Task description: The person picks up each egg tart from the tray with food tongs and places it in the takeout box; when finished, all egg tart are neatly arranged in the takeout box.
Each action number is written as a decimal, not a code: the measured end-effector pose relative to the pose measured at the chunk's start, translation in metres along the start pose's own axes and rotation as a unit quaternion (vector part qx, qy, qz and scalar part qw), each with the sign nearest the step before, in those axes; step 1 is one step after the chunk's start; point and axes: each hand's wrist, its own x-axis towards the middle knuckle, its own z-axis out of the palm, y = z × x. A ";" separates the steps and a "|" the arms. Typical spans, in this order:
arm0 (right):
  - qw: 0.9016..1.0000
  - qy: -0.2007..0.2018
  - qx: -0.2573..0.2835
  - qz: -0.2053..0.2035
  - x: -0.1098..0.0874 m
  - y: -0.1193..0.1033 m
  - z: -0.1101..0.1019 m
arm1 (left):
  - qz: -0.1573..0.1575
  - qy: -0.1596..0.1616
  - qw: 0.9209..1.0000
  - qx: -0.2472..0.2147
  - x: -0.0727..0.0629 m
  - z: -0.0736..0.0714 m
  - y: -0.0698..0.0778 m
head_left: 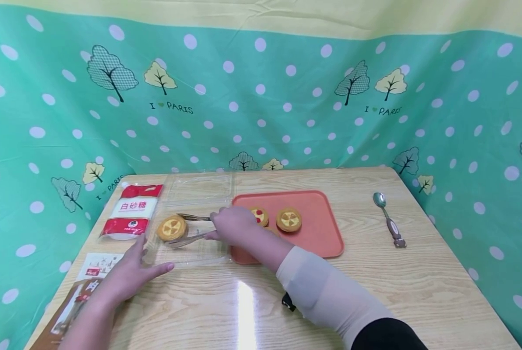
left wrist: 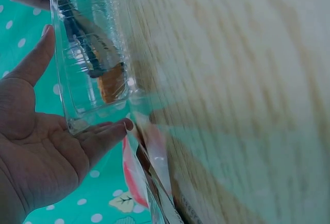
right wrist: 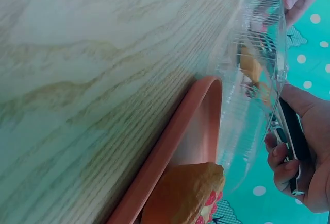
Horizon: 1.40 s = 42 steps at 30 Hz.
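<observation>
My right hand (head_left: 234, 224) grips metal tongs (head_left: 189, 239) with black handles, seen close in the right wrist view. Their tips reach left inside a clear plastic box (head_left: 190, 264), one on each side of a round golden tart (head_left: 171, 228). The tart sits at the box's left end. My left hand (head_left: 131, 272) is at that end, thumb spread wide and fingers along the outer wall. In the left wrist view its fingers (left wrist: 105, 139) lie right by the box corner, holding nothing.
A coral tray (head_left: 315, 245) with several tarts (head_left: 289, 219) stands right of the box, partly behind my right arm. The box's lid (head_left: 199, 188) lies folded back. A red-and-white sugar bag (head_left: 133, 211) and a brown package (head_left: 77, 301) lie left. A spoon (head_left: 389, 221) lies far right.
</observation>
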 end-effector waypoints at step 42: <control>0.997 0.051 0.052 -0.006 -0.051 0.051 -0.019 | 0.009 0.002 1.000 0.011 0.000 0.000 0.001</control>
